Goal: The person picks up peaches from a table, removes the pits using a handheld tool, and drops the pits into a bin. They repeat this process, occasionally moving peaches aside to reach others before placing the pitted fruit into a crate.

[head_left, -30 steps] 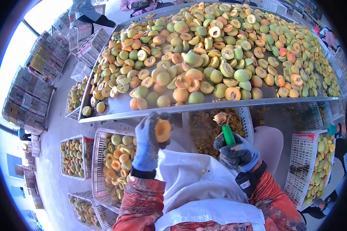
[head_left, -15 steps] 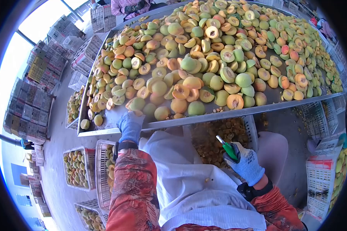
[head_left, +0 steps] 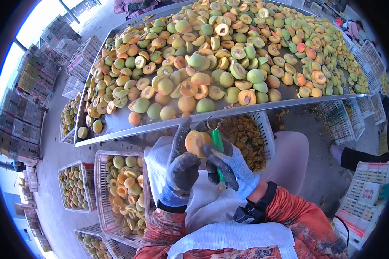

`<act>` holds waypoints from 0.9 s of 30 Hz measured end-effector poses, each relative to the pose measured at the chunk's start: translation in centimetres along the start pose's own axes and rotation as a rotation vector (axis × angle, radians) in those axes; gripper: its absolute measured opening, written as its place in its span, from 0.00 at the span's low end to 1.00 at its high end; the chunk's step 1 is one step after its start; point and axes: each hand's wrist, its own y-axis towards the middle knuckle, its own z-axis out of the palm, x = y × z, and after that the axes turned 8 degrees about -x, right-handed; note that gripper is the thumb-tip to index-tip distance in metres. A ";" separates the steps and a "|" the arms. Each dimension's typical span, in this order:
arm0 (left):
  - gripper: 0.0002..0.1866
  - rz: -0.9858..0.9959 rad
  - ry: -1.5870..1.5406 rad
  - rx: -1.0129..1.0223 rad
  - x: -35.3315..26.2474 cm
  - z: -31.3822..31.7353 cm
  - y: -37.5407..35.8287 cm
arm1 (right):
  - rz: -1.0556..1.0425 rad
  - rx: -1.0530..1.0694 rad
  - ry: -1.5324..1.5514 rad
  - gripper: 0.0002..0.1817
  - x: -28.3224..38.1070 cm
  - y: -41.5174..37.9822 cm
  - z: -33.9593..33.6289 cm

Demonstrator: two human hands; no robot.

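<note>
My left hand (head_left: pixel 182 168), in a blue knit glove with dark grey palm, is closed around a peach (head_left: pixel 197 143) in front of my lap. Its skin is yellow-orange. In my right hand (head_left: pixel 234 167), gloved alike, is a green-handled pitting knife (head_left: pixel 217 140), the handle upright right against the peach and a curved metal loop at its top end. Both hands are just below the near rim of a metal table (head_left: pixel 168 126). Halved and whole peaches (head_left: pixel 190 88) are heaped on that table.
Beneath the table, by my knees, is a crate (head_left: pixel 269 139) of brownish fruit scraps (head_left: pixel 248 144). A crate of peach halves (head_left: pixel 100 190) stands at my left, with more filled crates (head_left: pixel 76 186) beyond. White crates (head_left: pixel 363 200) are on the right. A person (head_left: pixel 132 6) sits across the table.
My left hand has come off the table back to my lap, now with a peach in it. My right hand has moved left, bringing the knife to the peach. The view has shifted slightly.
</note>
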 end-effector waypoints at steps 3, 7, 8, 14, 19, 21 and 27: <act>0.30 -0.075 0.022 -0.214 1.8 -1.2 -0.3 | -0.085 0.005 -0.161 0.16 -2.4 0.8 -0.9; 0.20 -0.110 -0.118 -0.256 1.7 -3.9 0.1 | -0.945 -0.085 -1.225 0.17 -2.4 -0.1 -2.3; 0.20 -0.108 -0.118 -0.263 1.6 -4.3 -0.2 | -0.941 -0.078 -1.225 0.17 -2.3 -0.2 -2.6; 0.16 0.470 1.237 -0.031 -1.7 -1.2 -1.6 | -1.124 -0.060 -1.812 0.20 -2.2 -0.5 -3.1; 0.16 -0.061 0.558 -0.254 -2.4 -0.5 -2.3 | -1.188 -0.026 -1.899 0.22 -2.3 -0.7 -3.2; 0.16 -0.099 0.506 -0.280 -2.4 -0.6 -2.5 | -1.247 -0.014 -1.915 0.21 -2.8 -0.7 -3.4; 0.16 0.197 1.062 -0.183 -2.2 -0.7 -3.3 | -0.779 0.158 -1.642 0.19 -3.0 -2.0 -2.3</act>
